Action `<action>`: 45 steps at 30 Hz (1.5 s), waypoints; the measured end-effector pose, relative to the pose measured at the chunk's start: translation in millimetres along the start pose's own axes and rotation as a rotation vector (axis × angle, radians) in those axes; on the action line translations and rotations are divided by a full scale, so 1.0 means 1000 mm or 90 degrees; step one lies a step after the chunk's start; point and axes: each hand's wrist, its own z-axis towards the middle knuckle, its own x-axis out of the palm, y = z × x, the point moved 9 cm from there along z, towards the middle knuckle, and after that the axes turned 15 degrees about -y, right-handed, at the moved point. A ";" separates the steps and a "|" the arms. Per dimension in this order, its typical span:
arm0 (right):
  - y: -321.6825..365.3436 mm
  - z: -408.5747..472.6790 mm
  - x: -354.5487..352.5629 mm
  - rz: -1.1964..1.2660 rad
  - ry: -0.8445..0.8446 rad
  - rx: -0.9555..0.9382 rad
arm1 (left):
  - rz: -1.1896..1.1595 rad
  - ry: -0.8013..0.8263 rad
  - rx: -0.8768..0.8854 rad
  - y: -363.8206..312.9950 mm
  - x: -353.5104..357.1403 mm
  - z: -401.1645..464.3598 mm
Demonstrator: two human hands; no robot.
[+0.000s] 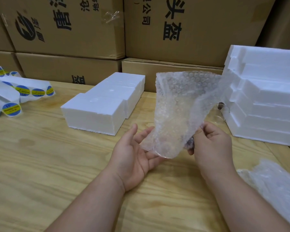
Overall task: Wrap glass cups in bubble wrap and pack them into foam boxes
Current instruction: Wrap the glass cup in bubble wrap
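Middle of the frame: right hand (211, 141) pinching the bubble wrap (179, 111), left hand (134, 156) under it, palm up, fingers loosely spread, foam boxes (104, 101) behind.

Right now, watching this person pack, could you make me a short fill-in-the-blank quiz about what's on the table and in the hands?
1. The right hand pinches a sheet of ____ wrap.
2. The left hand lies open, palm up, ____ the sheet's lower edge.
3. The stickers at far left are blue and ____.
4. The table is made of ____.

Missing words: bubble; under; yellow; wood
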 end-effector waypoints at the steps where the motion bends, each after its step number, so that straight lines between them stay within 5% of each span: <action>1: 0.002 0.000 0.001 0.000 0.005 -0.006 | 0.033 0.007 0.000 0.001 0.001 -0.001; 7: 0.015 -0.008 0.008 0.054 0.034 -0.022 | 0.172 0.082 0.029 0.008 0.011 -0.011; 14: 0.001 -0.017 0.021 0.052 0.128 0.063 | 0.140 0.053 0.055 0.002 0.010 -0.009; 19: 0.007 -0.013 0.016 -0.007 0.114 -0.022 | 0.157 0.072 0.058 0.005 0.012 -0.010; 24: 0.002 -0.011 0.012 0.067 0.106 0.052 | 0.150 0.076 0.053 0.005 0.011 -0.010; 28: 0.002 -0.015 0.015 -0.024 0.136 0.023 | 0.125 0.067 0.060 0.003 0.008 -0.008; 40: 0.024 -0.007 -0.008 -0.072 -0.040 -0.126 | 0.114 0.177 -0.042 0.020 0.020 -0.018; 45: 0.022 -0.005 -0.017 -0.050 -0.114 -0.096 | 0.164 0.173 -0.042 0.024 0.019 -0.018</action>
